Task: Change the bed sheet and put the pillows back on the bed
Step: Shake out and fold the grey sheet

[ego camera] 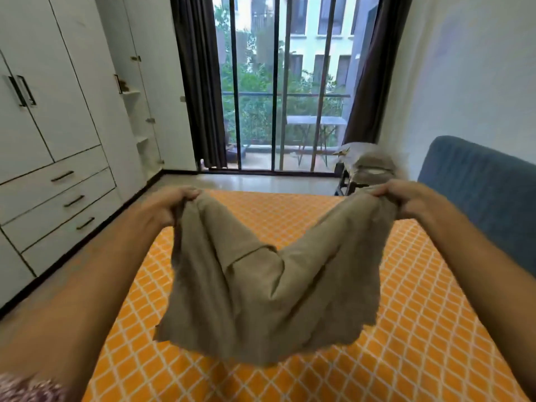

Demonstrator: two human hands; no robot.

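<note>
Hanging between hands [174, 206]: beige cloth [269, 288]

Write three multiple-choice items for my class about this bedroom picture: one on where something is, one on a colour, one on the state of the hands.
1. Where does the blue headboard stand, as the camera sees it?
A. at the right side of the bed
B. in front of the wardrobe
C. out on the balcony

2. What colour is the patterned sheet on the bed?
A. green with white dots
B. orange with a white lattice
C. plain grey

3. What are the left hand and right hand doing?
A. both rest flat on the bed
B. one opens a drawer
C. each has a grip on a top corner of the beige cloth, held up above the bed

Answers: 1 A, the headboard rises beside the right wall. 2 B, white crossing lines on orange. 3 C, fingers curl round the bunched cloth, which hangs between them.
</note>
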